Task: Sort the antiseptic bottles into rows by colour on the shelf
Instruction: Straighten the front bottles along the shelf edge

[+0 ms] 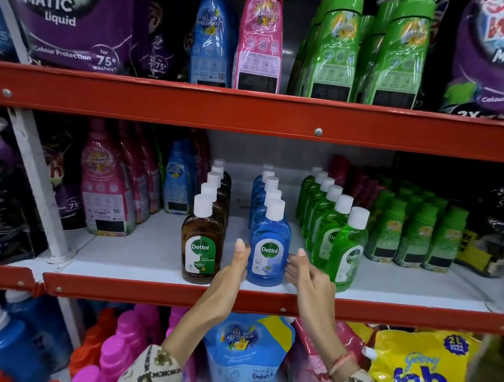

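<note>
Three rows of white-capped antiseptic bottles run front to back on the middle shelf [142, 252]: brown on the left with its front bottle [203, 241], blue in the middle, green on the right with its front bottle [348, 248]. The front blue bottle [270, 244] stands upright at the shelf's front edge. My left hand [234, 273] presses against its left side, thumb up. From the other side, the fingers of my right hand [307, 277] touch its lower right edge. Both hands cup this bottle between them.
Pink [106, 189] and blue [176, 184] softener bottles stand left of the rows, small green bottles [415, 234] to the right. A red beam [248, 117] carries the upper shelf close above. Pouches and bottles fill the shelf below, including a yellow pouch [422, 372].
</note>
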